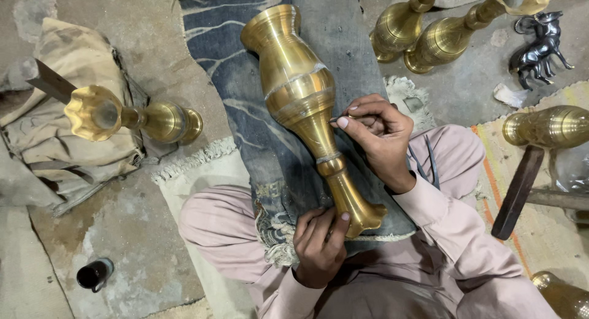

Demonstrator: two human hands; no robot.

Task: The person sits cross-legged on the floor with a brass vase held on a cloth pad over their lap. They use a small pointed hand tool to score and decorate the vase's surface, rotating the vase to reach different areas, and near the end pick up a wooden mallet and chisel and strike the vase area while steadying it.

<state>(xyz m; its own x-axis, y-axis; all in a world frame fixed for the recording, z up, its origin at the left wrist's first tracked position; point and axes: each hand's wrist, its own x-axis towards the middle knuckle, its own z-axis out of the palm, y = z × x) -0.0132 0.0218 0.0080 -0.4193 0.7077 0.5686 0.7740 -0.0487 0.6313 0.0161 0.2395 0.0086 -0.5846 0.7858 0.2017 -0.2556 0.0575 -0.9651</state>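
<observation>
A tall brass vase [300,98] lies tilted across a strip of blue cloth [331,24] draped over the seated person's lap, its flared mouth toward six o'clock and its round foot toward eleven. It looks rigid and fairly heavy for its size, with a polished, slippery skin that would probably dent or scratch if knocked; the narrow neck and the fluted lip seem the surest places to take hold, since the swollen belly offers little purchase. The left hand [319,242] is curled closed around the lip at the six o'clock end, thumb on top, steadying the piece. The right hand [380,138] sits at about three o'clock of the vase's waist, fingers pinched tight on a thin pointed tool [337,119] whose tip touches the metal just below the belly band. Around them, another vase [123,117] rests on a bundle at nine o'clock, two more [423,33] lean at one o'clock beside a small dark animal figure [540,46], and a wooden-handled hammer [518,190] lies at three o'clock. A small dark pot [94,274] stands on the floor at eight o'clock.
</observation>
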